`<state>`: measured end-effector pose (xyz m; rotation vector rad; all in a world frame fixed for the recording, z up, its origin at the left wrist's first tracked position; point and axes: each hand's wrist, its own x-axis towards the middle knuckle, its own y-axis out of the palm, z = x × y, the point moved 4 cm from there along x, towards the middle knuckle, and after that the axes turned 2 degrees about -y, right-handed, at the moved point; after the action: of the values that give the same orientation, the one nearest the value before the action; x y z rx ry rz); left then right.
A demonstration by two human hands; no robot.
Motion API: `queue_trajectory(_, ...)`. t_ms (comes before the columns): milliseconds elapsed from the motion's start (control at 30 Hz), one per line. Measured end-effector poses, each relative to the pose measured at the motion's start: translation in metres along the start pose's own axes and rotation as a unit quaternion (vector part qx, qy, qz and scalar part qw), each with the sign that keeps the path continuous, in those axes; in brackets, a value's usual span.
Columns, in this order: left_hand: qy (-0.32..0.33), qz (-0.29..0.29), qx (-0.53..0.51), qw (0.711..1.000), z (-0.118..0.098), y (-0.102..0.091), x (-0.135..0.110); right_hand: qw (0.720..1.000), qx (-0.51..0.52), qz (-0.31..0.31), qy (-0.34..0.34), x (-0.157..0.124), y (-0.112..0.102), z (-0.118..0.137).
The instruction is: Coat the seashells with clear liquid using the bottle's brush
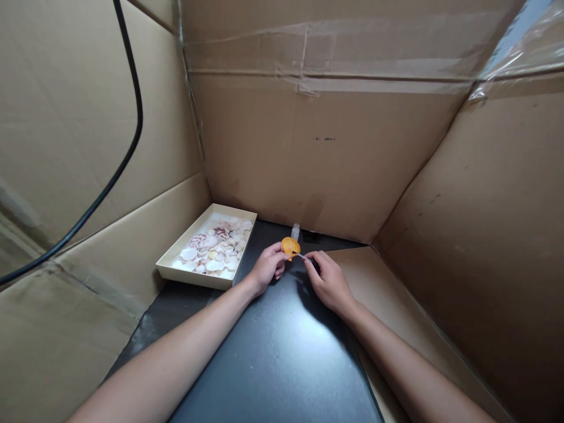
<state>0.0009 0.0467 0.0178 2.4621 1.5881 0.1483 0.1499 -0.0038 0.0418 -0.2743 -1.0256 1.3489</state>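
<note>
My left hand [268, 265] pinches an orange shell [291, 245] by its lower left edge, thumb on top. In my right hand [326, 281] is a thin, pale stick-like tool [301, 256], gripped between thumb and fingers. Its tip reaches the lower part of the shell; whether it touches the surface I cannot tell. Most of the tool is hidden by my fingers, so its kind does not show. Just behind the shell, a small clear bottle [295, 231] stands upright on the dark table [282, 346].
To the left, a cream tray [194, 279] holds many pale and brown-patterned shells [215, 247]. Cardboard walls [330, 158] enclose the table at the back and both sides. A flat cardboard sheet [374, 282] lies on the right. A black cable [132, 141] hangs at the left.
</note>
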Motion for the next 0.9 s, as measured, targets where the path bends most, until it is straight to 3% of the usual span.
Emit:
queue_trajectory(100,-0.004,-0.004,-0.006,1.000,-0.0001,-0.0001,-0.0009,1.000,-0.008,-0.008,0.015,0.0003,-0.0009,-0.0021)
queue_trajectory(233,-0.004,-0.004,-0.015,1.000,-0.0014,0.0008,-0.0014,0.999,0.010,0.028,-0.024,0.0003,0.0028,0.0014)
queue_trajectory(400,-0.012,-0.004,-0.023,1.000,-0.0019,0.0016,-0.0016,0.999,-0.016,0.036,0.037,-0.0004,0.0024,-0.0018)
queue_trajectory(567,-0.024,0.000,-0.029,0.999,-0.0003,0.0012,-0.0019,0.997,-0.010,0.076,0.010,-0.0014,0.0057,0.0033)
queue_trajectory(733,-0.022,0.002,-0.030,0.999,0.0004,0.0007,-0.0018,0.995,-0.058,0.031,0.079,-0.0016,0.0018,-0.0033)
queue_trajectory(900,-0.023,-0.001,-0.031,0.999,0.0012,0.0000,-0.0014,0.999,0.030,0.020,0.012,-0.0039,0.0028,0.0045)
